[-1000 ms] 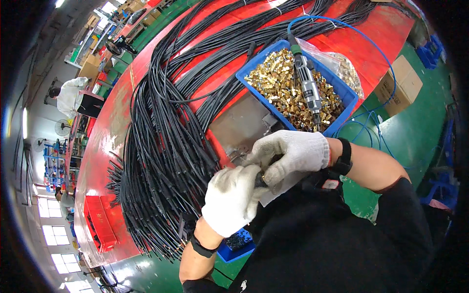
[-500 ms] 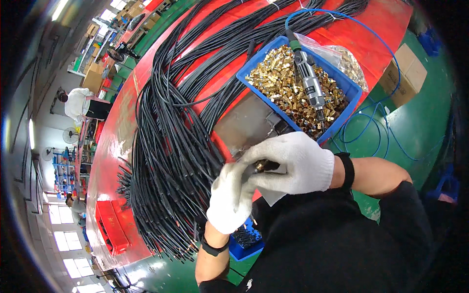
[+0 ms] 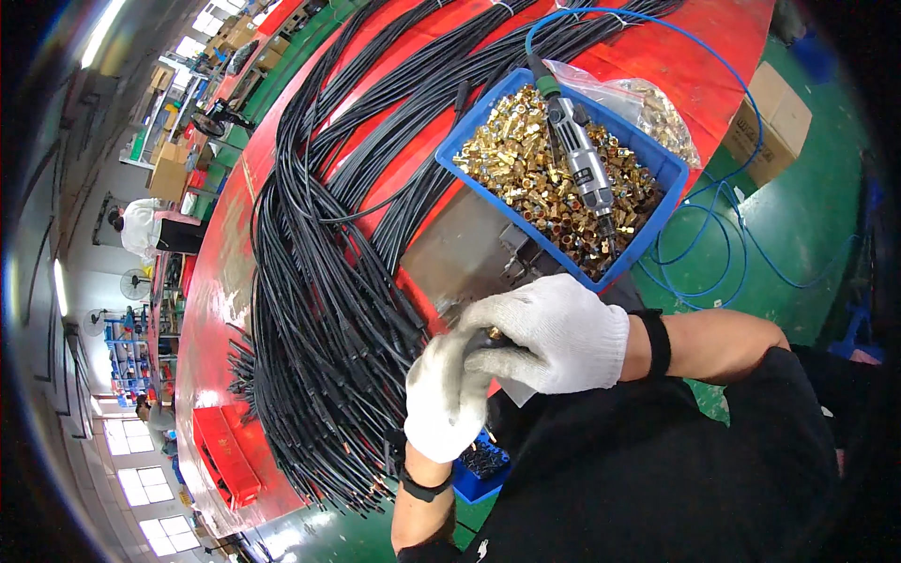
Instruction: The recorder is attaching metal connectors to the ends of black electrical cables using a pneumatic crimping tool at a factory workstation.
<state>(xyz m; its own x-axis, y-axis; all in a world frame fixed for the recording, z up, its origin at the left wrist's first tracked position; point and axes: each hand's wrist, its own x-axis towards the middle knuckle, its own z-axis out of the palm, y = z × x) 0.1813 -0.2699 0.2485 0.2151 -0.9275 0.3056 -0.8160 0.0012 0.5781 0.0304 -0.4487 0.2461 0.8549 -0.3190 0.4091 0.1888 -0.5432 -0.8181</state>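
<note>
My right hand point(image 3: 563, 333), in a white glove, curls its fingers round a small brass fitting point(image 3: 495, 333), of which only a bit shows. Against its fingertips presses my left hand point(image 3: 443, 399), also gloved, with its fingers closed; what they grip is hidden. Just left of the hands, black cables point(image 3: 328, 310) hang in a thick bundle over the table edge, some with bare copper ends. Beyond the right hand stands a blue bin point(image 3: 671, 202) heaped with brass fittings point(image 3: 507, 141). A silver air tool point(image 3: 582, 159) lies across the heap.
A metal fixture point(image 3: 521, 249) sits on the red table point(image 3: 211, 319) beside the bin. Further about are a clear bag of fittings point(image 3: 662, 117), a blue air hose point(image 3: 723, 206), a cardboard box point(image 3: 774, 122), a red box point(image 3: 225, 460) and a low blue tray point(image 3: 479, 483).
Both hands stay together while the right one's fingers close further over the brass fitting, so less of it shows. The whole view has shifted slightly.
</note>
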